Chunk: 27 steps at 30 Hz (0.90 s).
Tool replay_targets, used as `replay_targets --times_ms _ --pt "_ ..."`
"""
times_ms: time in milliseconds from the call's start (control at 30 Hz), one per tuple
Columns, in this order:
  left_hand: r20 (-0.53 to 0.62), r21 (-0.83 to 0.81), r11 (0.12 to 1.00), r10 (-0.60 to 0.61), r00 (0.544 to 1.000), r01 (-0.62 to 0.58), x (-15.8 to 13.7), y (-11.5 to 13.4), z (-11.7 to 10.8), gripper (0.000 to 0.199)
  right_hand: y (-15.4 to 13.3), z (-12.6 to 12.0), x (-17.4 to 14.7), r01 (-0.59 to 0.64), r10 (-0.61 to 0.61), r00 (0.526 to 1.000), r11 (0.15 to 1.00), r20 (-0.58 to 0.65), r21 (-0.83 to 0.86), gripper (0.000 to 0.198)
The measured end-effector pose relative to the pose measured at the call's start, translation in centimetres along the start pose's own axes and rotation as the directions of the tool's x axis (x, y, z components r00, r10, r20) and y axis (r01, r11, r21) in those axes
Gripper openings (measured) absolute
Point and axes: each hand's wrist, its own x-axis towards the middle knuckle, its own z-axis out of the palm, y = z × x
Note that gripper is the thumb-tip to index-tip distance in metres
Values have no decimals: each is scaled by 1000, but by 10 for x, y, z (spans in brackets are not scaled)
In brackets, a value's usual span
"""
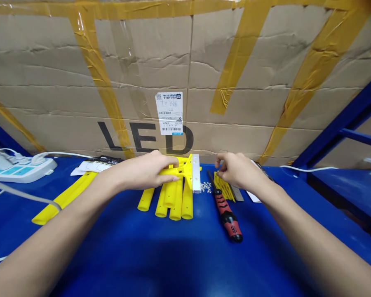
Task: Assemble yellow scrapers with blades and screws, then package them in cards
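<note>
head view: my left grip (150, 169) is closed on a yellow scraper (189, 175) above yellow tubes (179, 198). at its three o'clock my right grip (236, 170) curls by yellow parts (224, 189); its hold i can't tell.

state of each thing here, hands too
Left grip: closed on the yellow scraper
Yellow scraper: held, head to the right
Right grip: curled at the yellow pieces; hold unclear
Screwdriver: lying on the blue table
Screws: loose
Yellow tubes: heaped, lying
Power strip: on or off unclear
Carton: taped, creased
</note>
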Motion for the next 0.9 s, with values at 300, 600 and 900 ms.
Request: replay_targets --times_ms 300,600,900 --pt "-15 75 997 -22 1000 23 3 1 5 39 7 -6 1 -142 155 977 985 146 -96 26" --pt "-35 97 995 -7 999 10 3 3 6 45 3 -9 1 -214 210 952 977 223 -6 28" --pt "-25 107 994 -2 1000 4 3 9 4 44 9 -9 -2 -262 198 922 951 332 161 45"
